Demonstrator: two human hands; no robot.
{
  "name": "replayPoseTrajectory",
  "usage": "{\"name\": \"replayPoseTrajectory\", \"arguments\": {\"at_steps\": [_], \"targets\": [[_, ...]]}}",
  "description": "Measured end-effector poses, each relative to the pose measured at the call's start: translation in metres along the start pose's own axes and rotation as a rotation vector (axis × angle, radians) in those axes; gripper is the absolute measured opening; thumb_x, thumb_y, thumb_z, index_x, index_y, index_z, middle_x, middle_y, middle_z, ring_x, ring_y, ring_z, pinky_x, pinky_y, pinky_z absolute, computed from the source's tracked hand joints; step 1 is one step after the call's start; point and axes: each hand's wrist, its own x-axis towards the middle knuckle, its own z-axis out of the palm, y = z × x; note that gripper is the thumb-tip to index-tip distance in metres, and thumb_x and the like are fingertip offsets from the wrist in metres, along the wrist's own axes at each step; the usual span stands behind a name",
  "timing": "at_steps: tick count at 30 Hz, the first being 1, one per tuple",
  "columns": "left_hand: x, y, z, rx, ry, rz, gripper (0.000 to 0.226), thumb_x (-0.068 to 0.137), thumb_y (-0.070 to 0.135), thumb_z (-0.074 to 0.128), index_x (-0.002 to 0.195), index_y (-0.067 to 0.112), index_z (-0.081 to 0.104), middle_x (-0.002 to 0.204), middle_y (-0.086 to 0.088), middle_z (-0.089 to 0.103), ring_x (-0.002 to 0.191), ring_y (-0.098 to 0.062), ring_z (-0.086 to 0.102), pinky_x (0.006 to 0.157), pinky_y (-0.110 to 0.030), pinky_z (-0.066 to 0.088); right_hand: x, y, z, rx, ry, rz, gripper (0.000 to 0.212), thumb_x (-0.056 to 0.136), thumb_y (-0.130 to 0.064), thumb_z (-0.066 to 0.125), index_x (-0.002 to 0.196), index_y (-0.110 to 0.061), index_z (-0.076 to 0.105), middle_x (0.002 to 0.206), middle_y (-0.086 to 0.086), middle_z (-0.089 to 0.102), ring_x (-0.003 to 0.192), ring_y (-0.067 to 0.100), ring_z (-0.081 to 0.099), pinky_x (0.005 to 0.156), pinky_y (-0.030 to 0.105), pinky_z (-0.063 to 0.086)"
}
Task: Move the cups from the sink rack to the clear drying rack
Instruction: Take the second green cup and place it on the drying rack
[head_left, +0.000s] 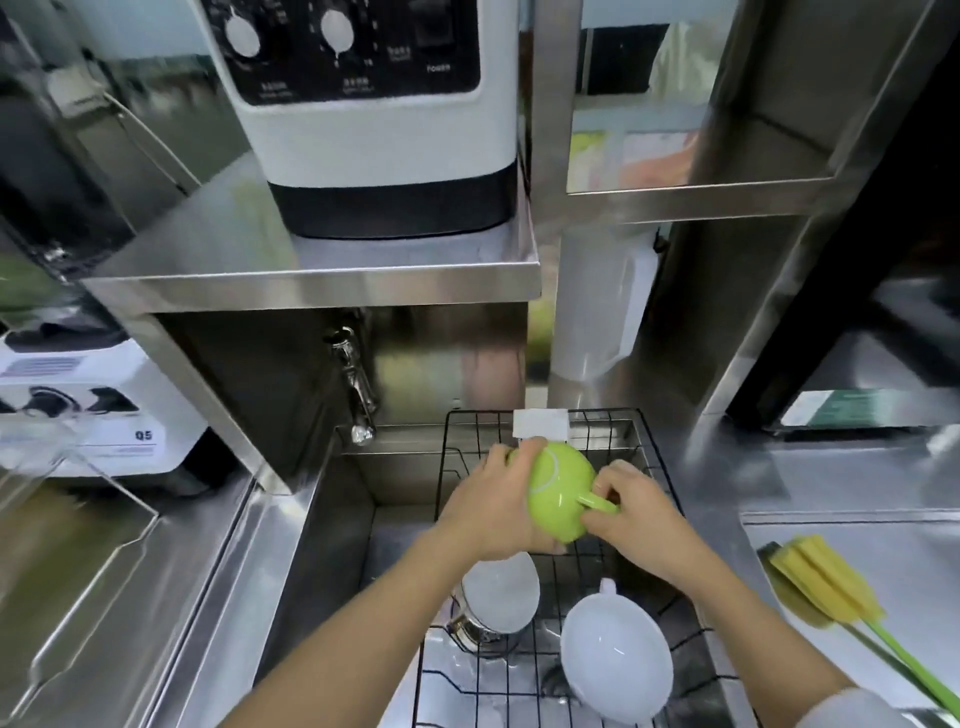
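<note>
A lime green cup (558, 491) is held bottom-up above the black wire sink rack (660, 467). My left hand (493, 506) wraps its body from the left. My right hand (636, 514) pinches its handle on the right. Below, in the rack, a white cup (615, 660) lies upside down with its handle pointing away. Beside it, to the left, stands a glass-and-metal jug with a pale lid (498, 597). The clear drying rack (67, 499) sits on the counter at the far left, blurred.
A steel sink (332, 519) holds the wire rack, with a tap (358, 384) at its back. A white and black appliance (374, 114) stands on the shelf above. A yellow sponge brush with a green handle (826, 587) lies on the right counter.
</note>
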Motion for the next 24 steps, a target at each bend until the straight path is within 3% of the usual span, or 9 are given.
{"name": "replayPoseTrajectory", "arguments": {"at_steps": [6,12,18,24], "targets": [[-0.063,-0.016,-0.049,-0.156,0.124,-0.067,0.109,0.039,0.054,0.081,0.13,0.042,0.021,0.121,-0.002,0.043,0.116,-0.028,0.046,0.1,-0.042,0.042,-0.012,-0.072,-0.005,-0.062,-0.051,-0.214,0.032,0.064,-0.01,0.067,0.054,-0.017,0.038,0.067,-0.002,0.04,0.062,0.012,0.039,0.055,0.022,0.028],[-0.147,-0.046,-0.118,-0.005,0.273,-0.159,0.107,0.048,0.055,0.081,0.133,0.044,0.018,0.129,0.0,0.045,0.117,-0.027,0.05,0.096,-0.041,0.044,-0.023,-0.159,0.027,-0.046,-0.13,-0.491,0.027,0.048,-0.041,0.052,0.053,-0.019,0.037,0.063,0.0,0.041,0.064,0.011,0.041,0.056,0.025,0.03],[-0.224,-0.09,-0.189,0.054,0.426,-0.226,0.108,0.049,0.054,0.081,0.136,0.045,0.017,0.131,0.002,0.044,0.118,-0.023,0.049,0.095,-0.038,0.044,-0.026,-0.257,0.071,0.055,-0.152,-0.762,0.016,0.052,-0.036,0.05,0.053,-0.025,0.039,0.062,-0.002,0.041,0.059,0.007,0.039,0.055,0.017,0.03],[-0.274,-0.158,-0.249,0.09,0.566,-0.27,0.111,0.048,0.047,0.084,0.138,0.04,0.02,0.13,-0.002,0.043,0.117,-0.025,0.048,0.095,-0.037,0.043,-0.017,-0.346,0.136,0.081,-0.167,-0.864,0.015,0.054,-0.036,0.048,0.056,-0.03,0.035,0.063,-0.004,0.039,0.06,0.003,0.038,0.058,0.016,0.031]]}}
